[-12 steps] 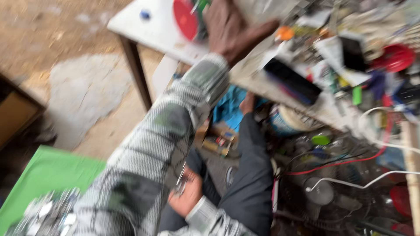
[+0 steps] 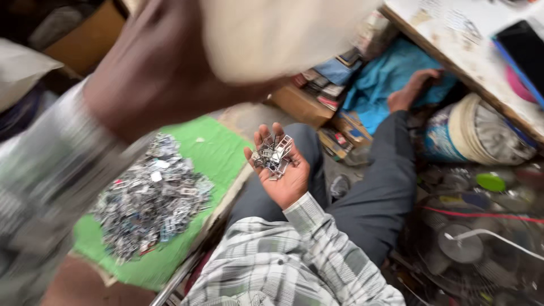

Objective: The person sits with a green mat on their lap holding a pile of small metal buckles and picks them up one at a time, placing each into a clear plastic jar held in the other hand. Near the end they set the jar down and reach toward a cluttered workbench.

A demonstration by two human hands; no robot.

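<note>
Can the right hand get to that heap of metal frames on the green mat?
Probably yes. The right hand lies open beside the heap of small silvery metal frames on the green mat, nothing between them, though its palm already holds frames.

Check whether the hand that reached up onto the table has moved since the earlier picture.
Yes. The hand has come off the table and back toward the camera, now holding a blurred pale thing.

A dark phone screen (image 2: 524,51) lies on the white table (image 2: 453,39) at the top right. Below the table edge stands a round tub with a blue label (image 2: 447,139). Small colourful flat boxes (image 2: 331,93) are stacked beside a brown carton (image 2: 297,105).
</note>
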